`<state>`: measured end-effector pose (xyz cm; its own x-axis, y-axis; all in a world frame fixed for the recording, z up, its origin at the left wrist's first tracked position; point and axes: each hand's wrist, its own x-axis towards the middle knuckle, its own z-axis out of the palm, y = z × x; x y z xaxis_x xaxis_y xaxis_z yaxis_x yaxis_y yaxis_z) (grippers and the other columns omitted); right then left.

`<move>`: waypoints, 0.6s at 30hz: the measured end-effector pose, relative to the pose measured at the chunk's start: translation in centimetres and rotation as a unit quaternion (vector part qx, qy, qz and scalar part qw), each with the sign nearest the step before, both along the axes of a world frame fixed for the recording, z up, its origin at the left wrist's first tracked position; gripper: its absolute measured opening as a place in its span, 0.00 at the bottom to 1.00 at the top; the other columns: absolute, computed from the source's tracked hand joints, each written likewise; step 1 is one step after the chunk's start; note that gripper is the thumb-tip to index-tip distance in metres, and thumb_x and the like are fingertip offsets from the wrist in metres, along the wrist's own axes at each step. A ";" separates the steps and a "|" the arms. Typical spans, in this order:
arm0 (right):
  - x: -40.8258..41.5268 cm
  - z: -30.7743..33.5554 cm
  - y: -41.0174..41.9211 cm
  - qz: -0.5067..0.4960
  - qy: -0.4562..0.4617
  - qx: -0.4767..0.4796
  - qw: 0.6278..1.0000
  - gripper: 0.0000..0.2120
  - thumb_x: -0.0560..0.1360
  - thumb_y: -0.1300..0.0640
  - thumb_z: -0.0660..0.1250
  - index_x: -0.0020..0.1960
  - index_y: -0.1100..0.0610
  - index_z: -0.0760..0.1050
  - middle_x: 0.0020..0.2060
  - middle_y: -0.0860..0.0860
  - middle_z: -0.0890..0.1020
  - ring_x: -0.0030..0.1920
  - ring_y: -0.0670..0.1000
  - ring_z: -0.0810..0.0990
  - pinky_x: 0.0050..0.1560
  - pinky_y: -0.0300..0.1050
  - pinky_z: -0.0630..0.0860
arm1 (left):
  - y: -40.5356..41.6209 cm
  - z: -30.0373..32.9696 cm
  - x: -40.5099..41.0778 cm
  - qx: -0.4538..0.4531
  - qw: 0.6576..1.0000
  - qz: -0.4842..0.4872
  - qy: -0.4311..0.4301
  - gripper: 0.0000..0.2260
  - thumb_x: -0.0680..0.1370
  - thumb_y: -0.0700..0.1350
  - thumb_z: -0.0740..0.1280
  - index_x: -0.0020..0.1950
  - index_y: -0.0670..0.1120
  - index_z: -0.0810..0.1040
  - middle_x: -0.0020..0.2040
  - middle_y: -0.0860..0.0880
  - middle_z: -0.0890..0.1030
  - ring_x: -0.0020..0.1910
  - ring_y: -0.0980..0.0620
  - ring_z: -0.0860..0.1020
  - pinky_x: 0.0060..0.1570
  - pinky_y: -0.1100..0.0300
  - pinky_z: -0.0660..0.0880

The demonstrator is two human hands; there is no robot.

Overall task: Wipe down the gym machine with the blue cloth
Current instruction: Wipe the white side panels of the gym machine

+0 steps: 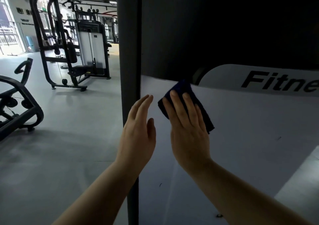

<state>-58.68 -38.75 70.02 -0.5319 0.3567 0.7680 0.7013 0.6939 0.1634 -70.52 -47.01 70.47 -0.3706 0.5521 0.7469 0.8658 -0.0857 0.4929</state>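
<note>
The gym machine's white side panel fills the right half of the view, with black lettering "Fitne" near its top and a dark upper section above. A dark blue cloth lies flat against the panel. My right hand presses on the cloth with straight fingers spread over it. My left hand is raised beside it, fingers straight and together, holding nothing, in front of the machine's dark vertical post.
A black cable machine with a white weight-stack cover stands at the back left on the grey floor. The black frame of another machine sits at the left edge. Bright windows are at the far left.
</note>
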 end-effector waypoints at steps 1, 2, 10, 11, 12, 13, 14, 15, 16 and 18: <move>0.2 -0.6 0.0 0.005 -0.017 0.000 1.000 0.38 0.74 0.64 0.66 0.80 0.56 0.54 0.79 0.54 0.54 0.79 0.57 0.50 0.77 0.55 0.51 | 0.0 -0.2 0.0 0.001 1.000 0.000 -0.008 0.25 0.79 0.36 0.63 0.76 0.45 0.64 0.73 0.48 0.68 0.70 0.54 0.68 0.65 0.73 0.60; 0.4 -0.9 0.0 0.010 -0.036 0.003 0.999 0.38 0.73 0.64 0.67 0.80 0.56 0.55 0.79 0.54 0.55 0.79 0.57 0.51 0.77 0.55 0.52 | -0.1 -0.4 0.0 0.001 1.000 0.002 -0.018 0.25 0.79 0.36 0.62 0.76 0.46 0.64 0.73 0.48 0.68 0.70 0.54 0.69 0.65 0.72 0.61; -1.1 3.3 1.0 0.063 -0.142 0.053 0.986 0.28 0.78 0.61 0.47 0.79 0.56 0.59 0.79 0.52 0.57 0.79 0.56 0.52 0.78 0.55 0.51 | 0.3 -1.9 0.7 0.006 0.994 0.011 -0.111 0.27 0.79 0.38 0.62 0.77 0.49 0.61 0.74 0.51 0.65 0.69 0.62 0.65 0.69 0.66 0.64; -0.7 3.0 1.1 0.071 -0.164 0.061 0.982 0.28 0.78 0.60 0.46 0.78 0.56 0.60 0.78 0.52 0.59 0.79 0.56 0.53 0.78 0.54 0.52 | 0.3 -2.0 0.9 0.007 0.993 0.010 -0.119 0.27 0.80 0.38 0.62 0.77 0.49 0.61 0.74 0.51 0.65 0.69 0.63 0.65 0.68 0.66 0.64; -0.6 3.0 1.2 0.084 -0.178 0.066 0.978 0.28 0.78 0.60 0.46 0.78 0.56 0.61 0.78 0.53 0.60 0.78 0.56 0.54 0.78 0.54 0.52 | 0.3 -2.1 0.9 0.010 0.992 0.009 -0.128 0.27 0.80 0.38 0.62 0.77 0.50 0.61 0.74 0.51 0.65 0.69 0.63 0.65 0.69 0.65 0.65; -0.6 3.4 1.2 0.095 -0.182 0.067 0.976 0.28 0.78 0.60 0.46 0.77 0.56 0.62 0.78 0.52 0.61 0.78 0.56 0.55 0.78 0.53 0.52 | 0.4 -2.2 1.0 0.013 0.991 0.010 -0.136 0.27 0.79 0.37 0.62 0.77 0.50 0.61 0.74 0.51 0.65 0.69 0.63 0.65 0.69 0.64 0.66; -1.0 4.2 1.2 0.100 -0.179 0.068 0.976 0.29 0.77 0.60 0.45 0.77 0.56 0.63 0.78 0.52 0.61 0.78 0.55 0.54 0.78 0.53 0.51 | 0.4 -2.3 1.2 0.015 0.989 0.015 -0.145 0.27 0.79 0.37 0.63 0.77 0.50 0.61 0.73 0.51 0.66 0.68 0.64 0.66 0.68 0.65 0.66; -1.5 4.9 1.2 0.100 -0.171 0.067 0.978 0.29 0.77 0.60 0.45 0.77 0.55 0.63 0.78 0.53 0.60 0.79 0.56 0.53 0.78 0.53 0.50 | 0.5 -2.4 1.3 0.017 0.987 0.021 -0.158 0.28 0.79 0.36 0.63 0.77 0.50 0.60 0.73 0.52 0.66 0.68 0.64 0.66 0.68 0.66 0.66; -2.1 5.6 1.0 0.096 -0.163 0.063 0.980 0.29 0.76 0.59 0.45 0.77 0.55 0.63 0.78 0.53 0.58 0.79 0.56 0.52 0.78 0.53 0.49 | 0.5 -2.5 1.5 0.019 0.984 0.025 -0.174 0.28 0.79 0.36 0.63 0.77 0.50 0.60 0.72 0.52 0.66 0.68 0.64 0.67 0.67 0.67 0.66; -2.8 5.6 0.7 0.091 -0.167 0.065 0.980 0.29 0.76 0.59 0.46 0.77 0.56 0.63 0.79 0.54 0.58 0.79 0.57 0.52 0.78 0.54 0.49 | 0.6 -2.7 1.8 0.023 0.978 0.026 -0.204 0.28 0.80 0.37 0.63 0.77 0.50 0.60 0.72 0.53 0.67 0.66 0.65 0.67 0.66 0.67 0.66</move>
